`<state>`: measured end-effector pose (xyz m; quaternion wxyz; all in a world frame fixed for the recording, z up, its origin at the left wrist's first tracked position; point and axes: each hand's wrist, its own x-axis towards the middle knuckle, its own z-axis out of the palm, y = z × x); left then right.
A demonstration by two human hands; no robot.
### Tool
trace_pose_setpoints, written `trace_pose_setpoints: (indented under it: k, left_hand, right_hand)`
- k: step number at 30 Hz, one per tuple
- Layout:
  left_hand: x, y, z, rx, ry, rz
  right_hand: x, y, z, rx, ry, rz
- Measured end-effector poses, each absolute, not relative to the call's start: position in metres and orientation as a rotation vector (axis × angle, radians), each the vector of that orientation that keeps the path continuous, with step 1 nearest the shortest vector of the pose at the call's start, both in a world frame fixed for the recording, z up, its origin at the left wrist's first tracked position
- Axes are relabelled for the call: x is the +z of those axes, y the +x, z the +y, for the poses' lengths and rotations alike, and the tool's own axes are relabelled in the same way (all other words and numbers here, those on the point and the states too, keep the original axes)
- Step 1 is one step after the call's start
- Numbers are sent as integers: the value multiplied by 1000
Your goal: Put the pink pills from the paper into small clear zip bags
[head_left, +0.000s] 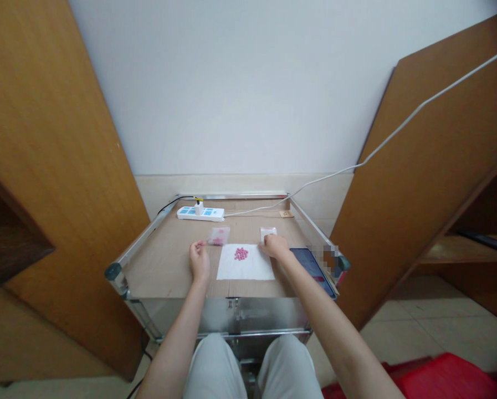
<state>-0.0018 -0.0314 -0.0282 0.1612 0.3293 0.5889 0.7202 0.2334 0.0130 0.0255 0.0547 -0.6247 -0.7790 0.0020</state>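
A small heap of pink beads (241,254) lies on a white paper sheet (248,270) in the middle of the cart top. My left hand (199,261) is left of the sheet with its fingers curled together; whatever they may hold is too small to tell. Just beyond it lies a clear plastic bag with pink pieces (219,236). At the sheet's right edge, my right hand (275,246) has its fingers bent inward, their tips mostly hidden. Behind those fingers is a small clear bag with white contents (268,230), partly covered by the hand.
A white power strip (200,213) with a plug sits at the back left, its pale cable running right. A dark tablet or phone (312,270) lies at the right. Metal rails (310,221) edge the cardboard-covered cart. Wooden furniture (102,194) flanks it.
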Motion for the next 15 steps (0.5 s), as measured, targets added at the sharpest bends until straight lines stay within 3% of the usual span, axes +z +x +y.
trace_pose_setpoints:
  k: [6, 15]
  left_hand:
    - [-28, -2, -32, 2021, 978, 1697]
    - [-25, -1, -35, 2015, 966, 1687]
  right_hand:
    - [19, 230, 11, -82, -1902, -2354]
    - [26, 239, 20, 90, -1989, -2151]
